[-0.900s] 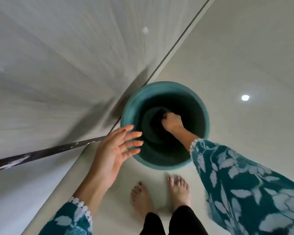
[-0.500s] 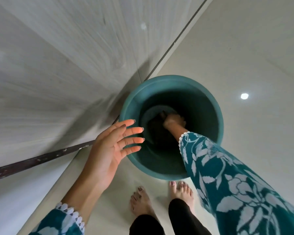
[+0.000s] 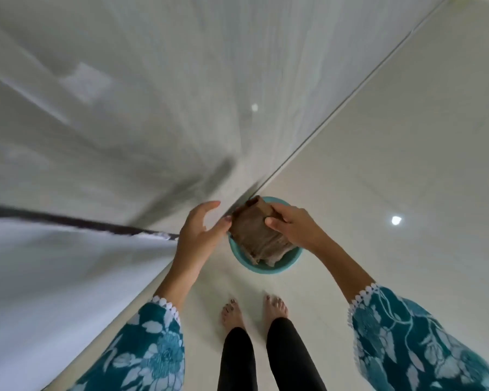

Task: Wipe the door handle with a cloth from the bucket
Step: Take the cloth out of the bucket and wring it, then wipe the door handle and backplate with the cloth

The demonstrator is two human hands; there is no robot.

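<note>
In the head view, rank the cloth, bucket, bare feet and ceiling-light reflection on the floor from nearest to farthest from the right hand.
1. Cloth: gripped in the right hand.
2. Bucket: just below it.
3. Feet: lower, toward the person.
4. Reflection: off to the right; close to the feet's rank.

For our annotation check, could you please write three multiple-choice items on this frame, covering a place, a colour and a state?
1. Where is the cloth?
A. Held above the bucket
B. Flat on the floor
C. Draped on a sleeve

2. What colour is the bucket?
A. Red
B. Teal
C. Yellow

3. What is the left hand doing?
A. Gripping the bucket rim
B. Clenched in a fist
C. Open, fingers beside the cloth

Answers: 1 A, the right hand holds it over the rim; 2 B, the visible rim is teal; 3 C, its fingers are spread and grip nothing.
</note>
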